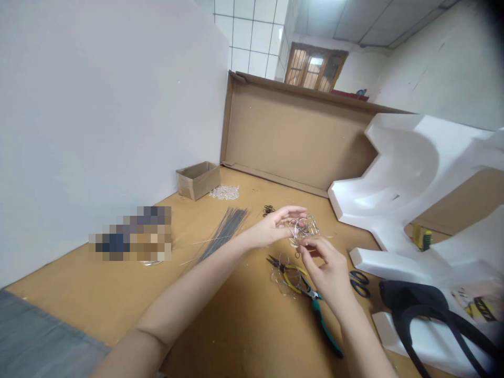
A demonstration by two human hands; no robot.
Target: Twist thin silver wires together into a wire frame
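Grip, seen from my remote seat: left hand (pixel 279 226) part-curled about a silvery wire tangle (pixel 303 229), loops showing between thumb and fingers. Right hand (pixel 325 258) pinches the tangle's near edge, thumb and fingertips nearly together; which strand, I can't tell. 1 small ring (pixel 297 254) just below the pinch. Nearer me than the grip: yellow-handled pliers (pixel 289 282) among loose wire curls, teal-handled tool (pixel 325 328) next to them. Just beyond the left hand: black rings (pixel 269 210). Right of the grip: scissors (pixel 359 284), then white foam (pixel 409 142). Left of it: grey wires (pixel 226 233); farther off, silver links (pixel 225 192) beside 1 cardboard box (pixel 203 185).
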